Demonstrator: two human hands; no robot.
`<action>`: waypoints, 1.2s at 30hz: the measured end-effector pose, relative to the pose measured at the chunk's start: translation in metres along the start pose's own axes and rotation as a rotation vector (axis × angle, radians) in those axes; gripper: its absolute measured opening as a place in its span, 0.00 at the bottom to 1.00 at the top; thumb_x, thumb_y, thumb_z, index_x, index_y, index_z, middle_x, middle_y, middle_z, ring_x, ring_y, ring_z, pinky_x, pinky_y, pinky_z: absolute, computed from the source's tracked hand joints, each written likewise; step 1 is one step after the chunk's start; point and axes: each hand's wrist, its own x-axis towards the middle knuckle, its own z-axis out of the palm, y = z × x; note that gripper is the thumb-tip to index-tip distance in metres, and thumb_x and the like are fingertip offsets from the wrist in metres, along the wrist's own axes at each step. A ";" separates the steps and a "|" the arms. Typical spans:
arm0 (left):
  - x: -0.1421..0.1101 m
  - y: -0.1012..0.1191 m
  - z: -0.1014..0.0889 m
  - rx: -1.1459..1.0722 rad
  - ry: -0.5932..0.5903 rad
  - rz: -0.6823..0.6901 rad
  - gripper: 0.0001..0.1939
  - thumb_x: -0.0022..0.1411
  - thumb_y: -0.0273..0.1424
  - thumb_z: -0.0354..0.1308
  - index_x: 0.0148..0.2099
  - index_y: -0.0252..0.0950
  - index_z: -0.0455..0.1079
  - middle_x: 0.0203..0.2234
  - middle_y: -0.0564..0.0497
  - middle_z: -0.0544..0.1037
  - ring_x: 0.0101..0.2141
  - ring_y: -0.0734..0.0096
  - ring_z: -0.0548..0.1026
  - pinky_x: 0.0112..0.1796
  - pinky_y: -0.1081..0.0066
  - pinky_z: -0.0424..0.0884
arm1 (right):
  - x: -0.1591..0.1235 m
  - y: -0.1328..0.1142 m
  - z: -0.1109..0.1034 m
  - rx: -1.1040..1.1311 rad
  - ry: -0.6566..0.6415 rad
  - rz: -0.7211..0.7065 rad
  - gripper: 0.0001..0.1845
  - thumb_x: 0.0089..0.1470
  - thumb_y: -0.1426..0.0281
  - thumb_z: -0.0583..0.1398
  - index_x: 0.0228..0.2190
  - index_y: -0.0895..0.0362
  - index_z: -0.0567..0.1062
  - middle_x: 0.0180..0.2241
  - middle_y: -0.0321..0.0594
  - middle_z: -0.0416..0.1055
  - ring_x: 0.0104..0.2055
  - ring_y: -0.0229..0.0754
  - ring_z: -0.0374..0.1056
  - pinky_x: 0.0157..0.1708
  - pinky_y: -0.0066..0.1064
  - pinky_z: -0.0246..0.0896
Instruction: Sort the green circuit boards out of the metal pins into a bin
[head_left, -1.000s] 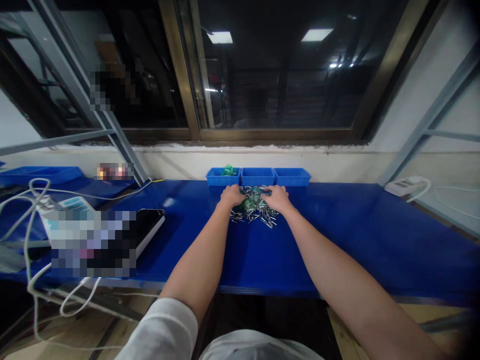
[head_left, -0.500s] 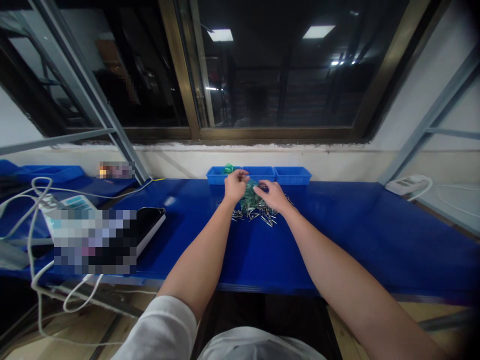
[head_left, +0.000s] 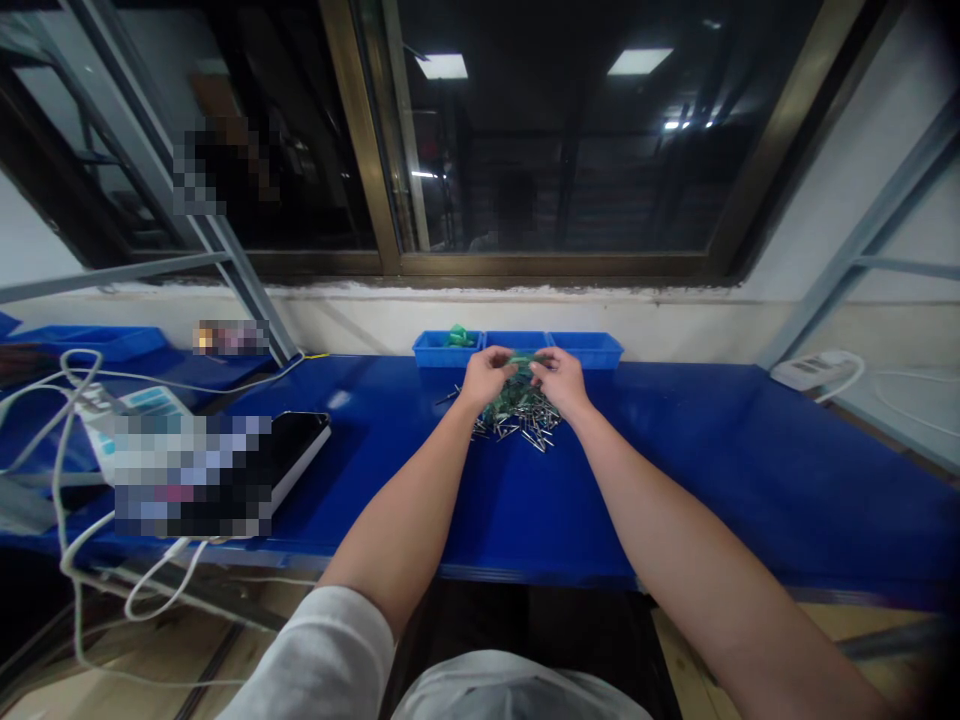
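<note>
Over the blue table [head_left: 375, 480], my left hand [head_left: 486, 380] and my right hand [head_left: 562, 382] are close together, fingers bent inward. Both pinch a translucent green piece that looks like a small plastic bag [head_left: 528, 358], one hand at each side of it. Beneath them lies a heap of slim silvery metal pins [head_left: 536, 428], possibly rivets. More crumpled green pieces [head_left: 501, 402] are mixed into its left part, partly hidden by my hands. Just behind stands a row of blue bins [head_left: 586, 352]; bunched green plastic [head_left: 459, 338] sits in the left one.
At the left are a black-topped white device [head_left: 304, 440], partly blurred out, and looping white cables [head_left: 67, 500]. More blue bins [head_left: 112, 345] stand at the far left. A white power strip [head_left: 817, 370] lies at the right. Grey metal posts [head_left: 251, 300] and the window wall bound the table.
My left hand has moved slightly right and down, away from the left bin. My right hand has come up a little. The green piece is now stretched between them.
</note>
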 end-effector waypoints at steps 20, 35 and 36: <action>-0.002 0.009 -0.002 0.004 0.114 -0.022 0.09 0.42 0.22 0.58 0.30 0.34 0.74 0.36 0.49 0.76 0.39 0.66 0.72 0.44 0.65 0.66 | 0.000 0.000 -0.001 0.040 -0.042 -0.042 0.14 0.40 0.65 0.61 0.31 0.59 0.72 0.33 0.42 0.74 0.29 0.38 0.67 0.27 0.29 0.61; -0.010 0.018 0.004 0.047 -0.092 -0.123 0.11 0.47 0.25 0.57 0.36 0.35 0.66 0.17 0.58 0.68 0.19 0.77 0.68 0.24 0.75 0.64 | -0.002 -0.005 -0.001 -0.003 0.085 0.167 0.14 0.38 0.63 0.60 0.27 0.60 0.72 0.22 0.36 0.69 0.19 0.33 0.58 0.17 0.25 0.53; -0.009 0.017 0.004 0.056 -0.095 -0.110 0.10 0.47 0.26 0.57 0.35 0.35 0.67 0.17 0.58 0.68 0.19 0.78 0.67 0.24 0.75 0.64 | -0.002 -0.005 -0.001 -0.011 0.080 0.154 0.14 0.38 0.63 0.60 0.27 0.60 0.72 0.21 0.36 0.68 0.18 0.33 0.58 0.17 0.25 0.52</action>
